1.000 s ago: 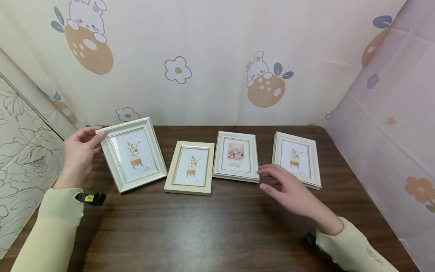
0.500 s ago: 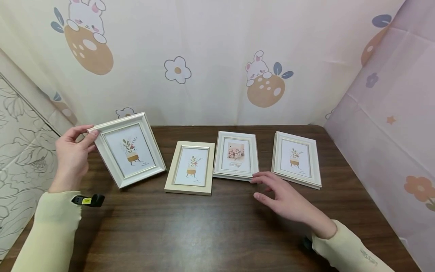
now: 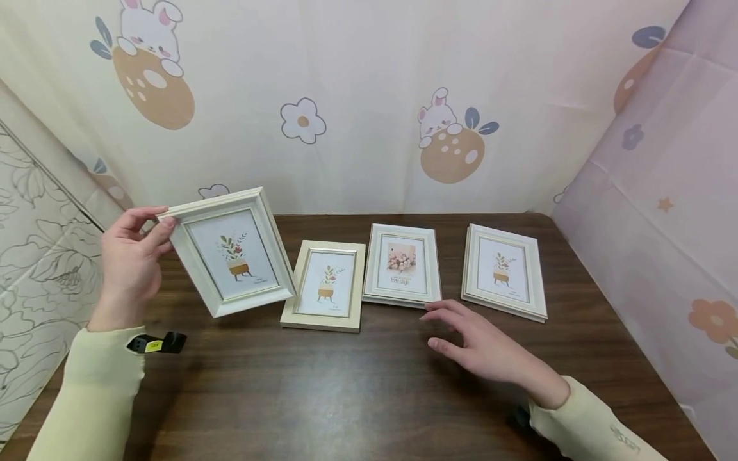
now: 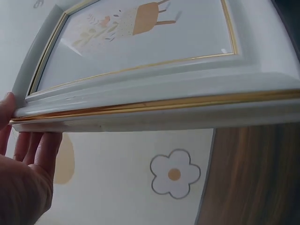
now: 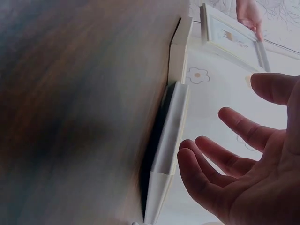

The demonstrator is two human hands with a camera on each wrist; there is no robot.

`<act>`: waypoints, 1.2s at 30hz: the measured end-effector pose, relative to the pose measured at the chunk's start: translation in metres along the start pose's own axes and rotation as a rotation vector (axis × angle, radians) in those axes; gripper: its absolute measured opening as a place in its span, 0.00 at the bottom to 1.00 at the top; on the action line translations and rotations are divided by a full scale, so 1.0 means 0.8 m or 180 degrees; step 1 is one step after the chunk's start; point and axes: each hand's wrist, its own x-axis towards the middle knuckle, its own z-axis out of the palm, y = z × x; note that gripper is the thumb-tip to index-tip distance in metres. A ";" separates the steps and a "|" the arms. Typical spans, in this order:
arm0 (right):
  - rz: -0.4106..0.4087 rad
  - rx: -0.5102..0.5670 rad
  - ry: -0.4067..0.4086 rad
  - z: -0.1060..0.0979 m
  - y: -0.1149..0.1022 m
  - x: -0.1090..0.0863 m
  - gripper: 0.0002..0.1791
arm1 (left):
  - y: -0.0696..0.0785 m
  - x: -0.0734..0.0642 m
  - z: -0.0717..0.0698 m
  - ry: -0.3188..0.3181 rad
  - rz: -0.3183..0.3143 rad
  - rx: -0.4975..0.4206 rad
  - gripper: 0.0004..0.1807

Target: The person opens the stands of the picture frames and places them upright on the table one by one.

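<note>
In the head view my left hand pinches a white picture frame at its upper left corner, thumb on the front face. The frame is tilted up, showing a potted-plant print, and its lower right corner overlaps a cream picture frame. The left wrist view shows its gold-lined border close up, with curled fingers behind the corner. My right hand, fingers loosely bent and holding nothing, hovers near the lower right corner of a white frame with a flower print.
Farther right, another white picture frame lies with a potted-plant print. All stand on a dark brown wooden table. Behind it hangs a pale curtain with rabbits and flowers; another curtain borders the right side.
My left hand has raised the white picture frame off the table, swinging it left, then right toward the cream one. My right hand has drifted slightly left and down.
</note>
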 end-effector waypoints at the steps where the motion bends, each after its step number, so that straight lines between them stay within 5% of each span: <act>1: 0.0001 -0.0018 -0.0014 0.001 0.000 -0.001 0.18 | 0.001 -0.002 0.003 -0.0056 0.0009 -0.0013 0.12; 18: -0.0073 -0.0139 0.0277 -0.027 0.003 0.005 0.20 | -0.010 -0.027 0.046 -0.0617 0.0006 -0.0422 0.09; 36: 0.0470 0.1300 0.0649 -0.033 0.021 0.035 0.24 | -0.038 -0.030 0.084 -0.1194 -0.0129 -0.0644 0.11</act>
